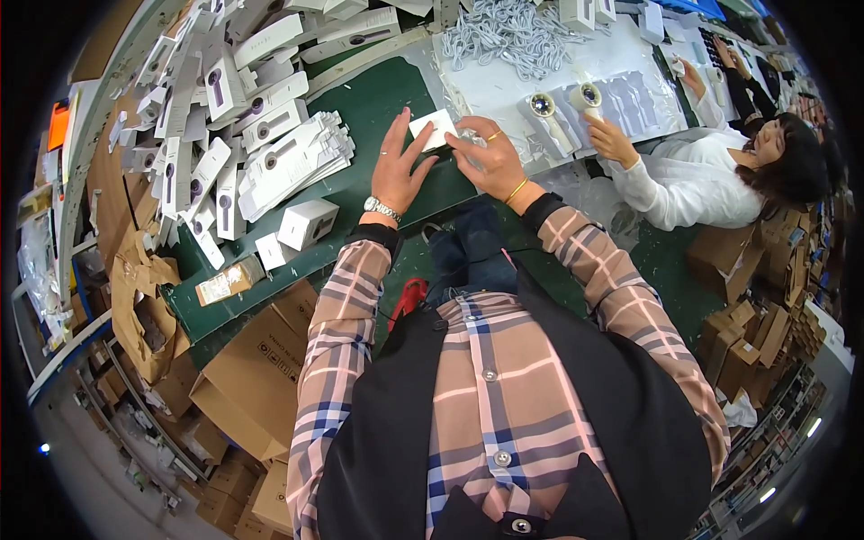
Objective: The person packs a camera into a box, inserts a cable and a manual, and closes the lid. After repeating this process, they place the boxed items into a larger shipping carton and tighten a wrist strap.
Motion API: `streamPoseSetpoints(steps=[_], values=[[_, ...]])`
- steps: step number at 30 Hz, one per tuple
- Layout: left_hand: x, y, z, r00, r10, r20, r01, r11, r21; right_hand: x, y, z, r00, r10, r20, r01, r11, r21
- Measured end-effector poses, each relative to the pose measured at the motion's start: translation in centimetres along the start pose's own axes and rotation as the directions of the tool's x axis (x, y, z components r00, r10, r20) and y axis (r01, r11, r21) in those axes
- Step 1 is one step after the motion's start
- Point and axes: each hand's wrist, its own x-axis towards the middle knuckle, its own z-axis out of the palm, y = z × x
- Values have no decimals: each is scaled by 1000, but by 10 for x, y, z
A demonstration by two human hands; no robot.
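Observation:
A small white carton (433, 131) is held between my two hands over the green tabletop. My left hand (401, 169), with a silver watch at the wrist, has its long fingers along the carton's left side. From the other side, my right hand (493, 163) pinches the carton's right edge between thumb and fingers; a gold ring and bracelet show on it. The undersides of both grips are hidden. Nearer me on the left stands a white box (308, 223), and beside it a smaller white one (274, 251).
Printed white boxes (270, 121) lie heaped on the left, beside a stack of flat cartons (297, 166). Grey cables (513, 38) pile up at the back. To the right, a co-worker's hand (613, 141) holds a cream-coloured round-headed device (587, 97). An open cardboard box (256, 360) stands below the table's left edge.

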Motion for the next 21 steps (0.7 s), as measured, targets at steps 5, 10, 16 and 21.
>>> streamPoseSetpoints(steps=[5,10,16,21], values=[[9,-7,16,987,-155,37,160,950,-269,-3,11,26,965,259,-47,-218,884,413],[8,-12,22,985,-173,29,173,930,-326,-5,11,34,924,382,22,-343,801,491],[11,-9,12,984,-162,79,179,933,-313,-7,14,33,924,377,57,-361,819,446],[12,-3,3,981,-150,119,182,925,-334,-9,14,40,943,331,41,-316,844,433]])
